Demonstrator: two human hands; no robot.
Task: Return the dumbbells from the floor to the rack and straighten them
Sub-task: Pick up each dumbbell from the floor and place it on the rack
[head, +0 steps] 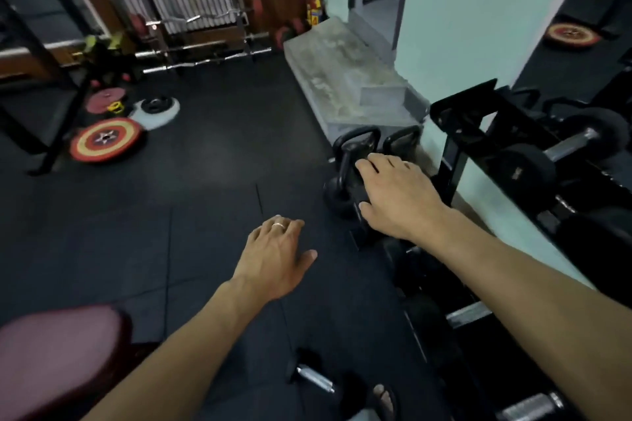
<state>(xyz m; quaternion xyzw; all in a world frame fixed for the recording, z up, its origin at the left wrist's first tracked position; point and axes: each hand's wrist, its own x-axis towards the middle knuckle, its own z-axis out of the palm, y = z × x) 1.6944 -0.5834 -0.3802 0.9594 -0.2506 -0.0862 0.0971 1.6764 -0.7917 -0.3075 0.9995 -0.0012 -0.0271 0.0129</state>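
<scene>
A black dumbbell rack (478, 133) runs along the right wall, with black dumbbells (564, 150) with steel handles on its upper tier and more on the lower tier (468, 314). One dumbbell (313, 376) lies on the black floor near the bottom edge, beside my sandalled foot. My right hand (400, 195) hovers with relaxed fingers over the rack's near end and the kettlebells, holding nothing. My left hand (277, 256), with a ring on one finger, hangs open over bare floor.
Black kettlebells (355, 161) stand on the floor at the rack's end, below a concrete step (342, 72). Coloured weight plates (106, 140) lie at the left near a bench frame. A barbell rack (191, 10) stands at the back. A maroon pad (58, 352) is at bottom left.
</scene>
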